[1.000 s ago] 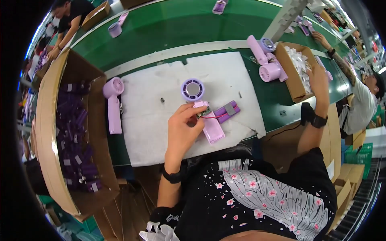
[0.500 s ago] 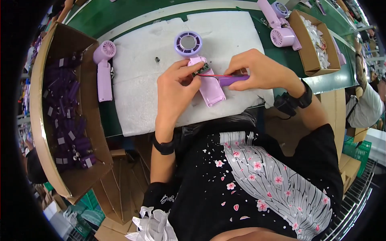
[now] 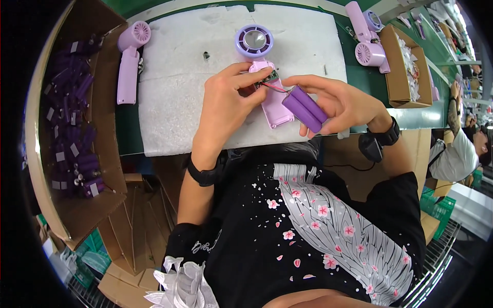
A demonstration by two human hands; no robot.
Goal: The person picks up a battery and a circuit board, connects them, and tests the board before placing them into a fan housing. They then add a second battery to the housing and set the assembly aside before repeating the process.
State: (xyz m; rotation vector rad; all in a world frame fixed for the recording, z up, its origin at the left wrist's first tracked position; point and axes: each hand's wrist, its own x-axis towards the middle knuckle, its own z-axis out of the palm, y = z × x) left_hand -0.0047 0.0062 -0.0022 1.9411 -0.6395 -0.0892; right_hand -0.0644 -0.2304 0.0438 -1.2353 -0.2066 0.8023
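A pink handheld fan (image 3: 280, 114) lies with its handle opened up on the white foam sheet, its round purple-rimmed head (image 3: 254, 42) pointing away from me. My left hand (image 3: 228, 97) is closed at the handle's upper part, thumb and forefinger pinching a small green circuit board (image 3: 272, 77). In my right hand (image 3: 352, 105) is a purple battery pack (image 3: 305, 109) of two cylindrical cells, held tilted beside the handle. Thin red and black wires (image 3: 275, 88) run between board and pack.
A deep cardboard box (image 3: 110, 128) of purple battery packs stands at left. Beside it lies a pink fan (image 3: 128, 74). More pink fan parts (image 3: 371, 54) and a small carton (image 3: 400, 92) of white pieces are at right. A dark speck (image 3: 206, 55) lies on the foam sheet (image 3: 169, 110).
My right hand has turned the battery pack, so both cells now show broadside and slant down to the right. My left hand stays at the circuit board. The whole view has shifted slightly.
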